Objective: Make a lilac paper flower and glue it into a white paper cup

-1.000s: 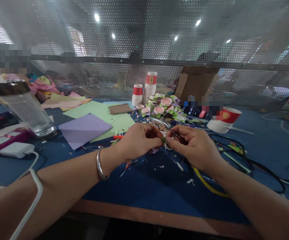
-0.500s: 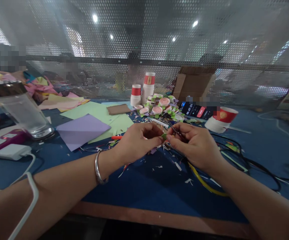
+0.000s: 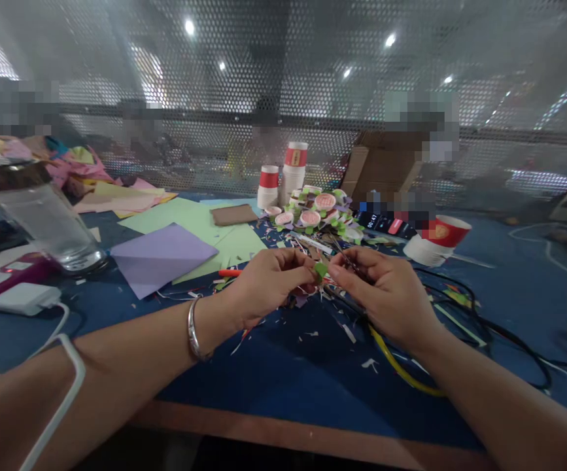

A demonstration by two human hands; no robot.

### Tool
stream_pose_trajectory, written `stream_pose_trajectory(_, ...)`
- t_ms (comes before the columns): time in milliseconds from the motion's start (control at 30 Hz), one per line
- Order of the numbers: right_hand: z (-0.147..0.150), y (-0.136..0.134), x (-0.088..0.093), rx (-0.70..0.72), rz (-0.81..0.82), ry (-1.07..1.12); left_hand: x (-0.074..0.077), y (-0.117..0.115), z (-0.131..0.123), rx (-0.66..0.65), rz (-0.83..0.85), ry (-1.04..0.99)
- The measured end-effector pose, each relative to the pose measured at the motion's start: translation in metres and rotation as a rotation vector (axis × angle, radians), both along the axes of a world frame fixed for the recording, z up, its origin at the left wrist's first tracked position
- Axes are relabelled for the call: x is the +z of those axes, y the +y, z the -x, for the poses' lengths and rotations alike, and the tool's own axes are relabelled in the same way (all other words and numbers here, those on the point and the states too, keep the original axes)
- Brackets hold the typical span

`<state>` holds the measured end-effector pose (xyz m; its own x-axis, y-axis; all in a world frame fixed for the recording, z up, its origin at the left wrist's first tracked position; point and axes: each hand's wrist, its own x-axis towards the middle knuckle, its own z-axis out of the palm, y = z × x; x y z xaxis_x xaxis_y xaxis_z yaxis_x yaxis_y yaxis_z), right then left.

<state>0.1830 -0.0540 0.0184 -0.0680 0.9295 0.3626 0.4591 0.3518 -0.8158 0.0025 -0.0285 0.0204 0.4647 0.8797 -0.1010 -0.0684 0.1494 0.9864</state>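
My left hand (image 3: 276, 278), a silver bangle on its wrist, pinches a small rounded piece of green paper (image 3: 320, 269) between thumb and fingers. Close by on the right, my right hand (image 3: 386, 288) is closed around what look like slim dark scissors (image 3: 346, 258). Their points angle up and left, while the fingers hide most of the handles. The right thumb is a little apart from the green piece. Paper scraps (image 3: 346, 332) lie under and around both hands. Just beyond is a heap of small round pieces with pink faces and green and purple paper edges (image 3: 311, 218).
Stacked paper cups (image 3: 293, 176) stand behind the heap, with more cups (image 3: 437, 242) tipped at right beside a phone (image 3: 386, 224). Purple paper (image 3: 163, 258) and green sheets (image 3: 165, 219) lie left, near a glass jar (image 3: 60, 222). Black cables (image 3: 499, 320) run along the right.
The right thumb and fingers have drawn back slightly from the green paper, which now shows more fully in the left pinch. The view has shifted a little.
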Motion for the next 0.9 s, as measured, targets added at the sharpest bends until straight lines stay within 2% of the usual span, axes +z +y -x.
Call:
stream_pose_trajectory(433, -0.0048, 0.0014, -0.0028, 0.021, 0.095, 0.041, -0.0053, 0.0011, -0.0048, 0.024, 0.061, -0.136)
stream_pose_trajectory(600, -0.0041, 0.0034, -0.0026, 0.087, 0.095, 0.03, -0.0043, 0.0014, -0.0048, 0.085, 0.125, -0.201)
stream_pose_trajectory(900, -0.0084, 0.0051, -0.0097, 0.136, 0.176, 0.027, -0.0089, 0.0028, -0.0043, 0.089, 0.164, -0.266)
